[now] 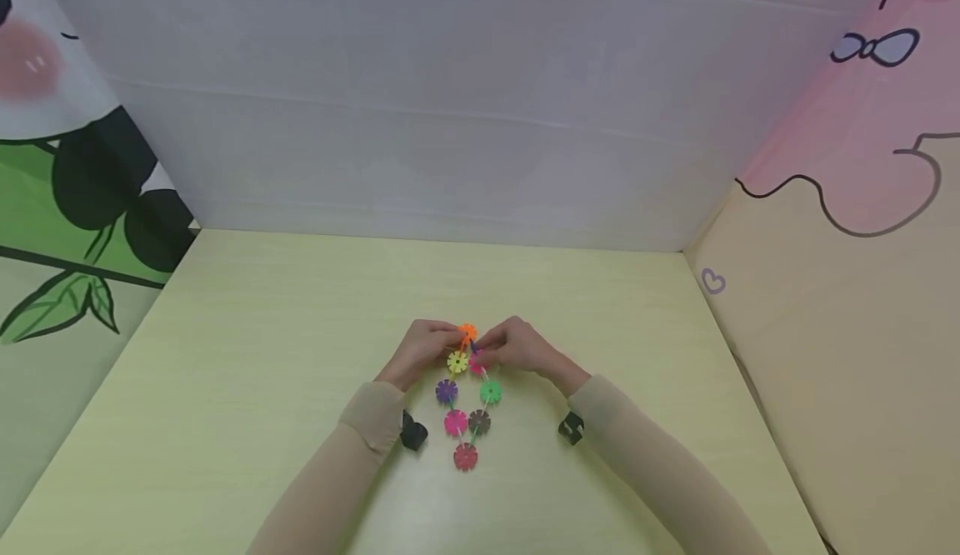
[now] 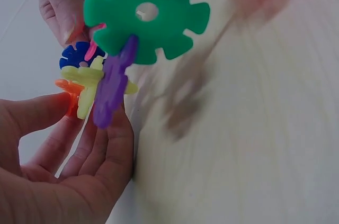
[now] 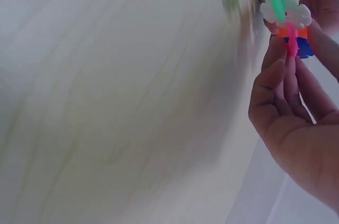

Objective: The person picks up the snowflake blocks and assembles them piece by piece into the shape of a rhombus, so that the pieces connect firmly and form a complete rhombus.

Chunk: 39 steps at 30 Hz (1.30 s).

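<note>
Notched plastic snowflake discs are linked into a narrow loop above the table. My left hand (image 1: 422, 351) pinches the orange disc (image 1: 468, 332) at the loop's far end, its thumb on the disc's edge in the left wrist view. Opposite it, my right hand (image 1: 522, 347) pinches the loop by the pink disc (image 1: 476, 363) and the blue disc (image 2: 71, 54); fingers partly hide both. A yellow disc (image 1: 457, 362) and a purple disc (image 1: 446, 391) run down the left side. A light green disc (image 1: 491, 392) is on the right, and a red disc (image 1: 466, 457) forms the near end.
Beneath the hands lies a pale wooden table (image 1: 300, 305). A white backdrop (image 1: 450, 163) rises behind it, with printed panels on both sides. Dark wrist devices sit by the left cuff (image 1: 378, 412) and the right cuff (image 1: 596, 401).
</note>
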Each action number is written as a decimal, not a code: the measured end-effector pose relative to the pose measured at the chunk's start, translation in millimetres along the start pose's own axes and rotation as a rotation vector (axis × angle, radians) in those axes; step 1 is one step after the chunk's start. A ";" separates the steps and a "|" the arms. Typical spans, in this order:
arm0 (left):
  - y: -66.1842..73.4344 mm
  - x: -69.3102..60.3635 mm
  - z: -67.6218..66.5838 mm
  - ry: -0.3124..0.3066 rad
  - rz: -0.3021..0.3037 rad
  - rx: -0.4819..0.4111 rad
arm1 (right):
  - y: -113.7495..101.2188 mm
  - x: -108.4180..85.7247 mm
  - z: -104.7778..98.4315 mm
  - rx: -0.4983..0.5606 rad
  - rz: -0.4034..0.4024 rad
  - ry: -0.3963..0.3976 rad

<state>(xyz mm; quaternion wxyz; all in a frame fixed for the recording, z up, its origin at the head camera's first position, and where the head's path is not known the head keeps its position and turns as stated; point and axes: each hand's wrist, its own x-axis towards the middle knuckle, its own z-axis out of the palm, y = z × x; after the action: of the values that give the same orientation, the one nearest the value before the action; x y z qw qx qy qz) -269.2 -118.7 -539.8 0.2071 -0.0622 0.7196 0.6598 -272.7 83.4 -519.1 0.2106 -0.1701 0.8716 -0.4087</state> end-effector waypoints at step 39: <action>8.3 -2.9 5.1 -0.053 0.036 0.123 | -4.6 -12.8 9.5 -0.149 -0.040 0.160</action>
<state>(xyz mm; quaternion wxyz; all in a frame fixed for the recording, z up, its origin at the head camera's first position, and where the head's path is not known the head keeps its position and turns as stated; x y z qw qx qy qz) -268.5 -113.2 -531.3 0.2176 -0.0192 0.7541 0.6194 -256.4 80.5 -518.1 0.1187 -0.1695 0.9101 -0.3591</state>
